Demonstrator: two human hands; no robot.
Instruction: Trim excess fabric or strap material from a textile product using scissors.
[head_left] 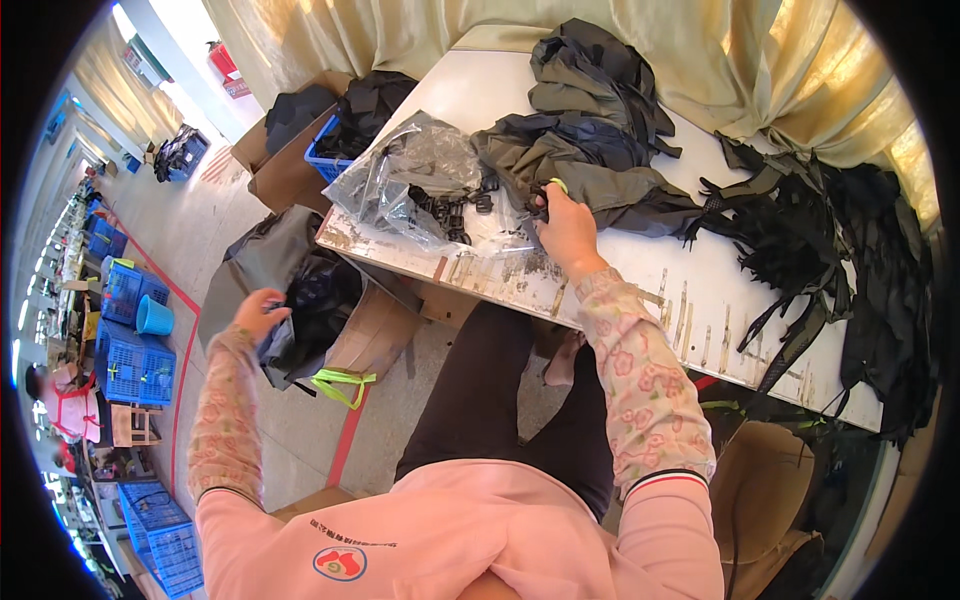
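My right hand is over the white table, its fingers closed on a small black piece I cannot make out; a yellow-green bit shows at the fingertips. Just left of it, several small black plastic buckles lie on and in a clear plastic bag. Dark olive-grey fabric pieces are heaped beyond this hand. Off the table's left side, my left hand hovers by black fabric in a cardboard box, fingers slightly curled and apart from the thumb.
Black straps and mesh strips hang over the table's right end. A blue crate and another carton hold dark cloth at the table's far left. Blue crates line the aisle, with a person beyond. Curtains hang behind.
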